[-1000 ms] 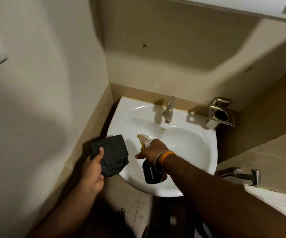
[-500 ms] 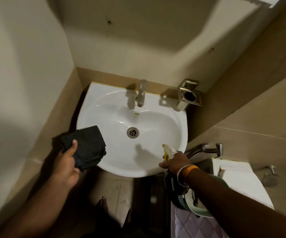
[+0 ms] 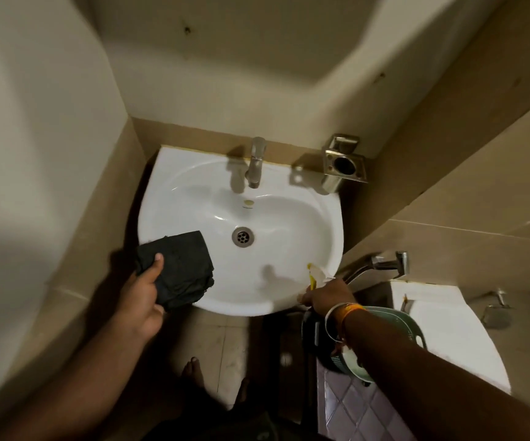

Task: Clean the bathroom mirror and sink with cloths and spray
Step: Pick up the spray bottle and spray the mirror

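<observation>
Beige-tiled walls close tightly around a white ceramic wall-hung sink [image 3: 193, 192], its chrome tap [image 3: 255, 163] and drain [image 3: 242, 237] seen from above in dim light. A folded black cloth [image 3: 181, 268] is clamped between thumb and fingers of the left hand [image 3: 142, 297] over the basin's near-left rim. A dark spray bottle with a yellow-and-white nozzle [image 3: 316, 276] is gripped by the right hand [image 3: 327, 297] just off the near-right rim, above a green plastic bucket [image 3: 394, 323]. No mirror is shown. With bare toes [image 3: 192, 366] below on the floor tiles [image 3: 225, 338], overspray could be left underfoot, and a slip risked.
</observation>
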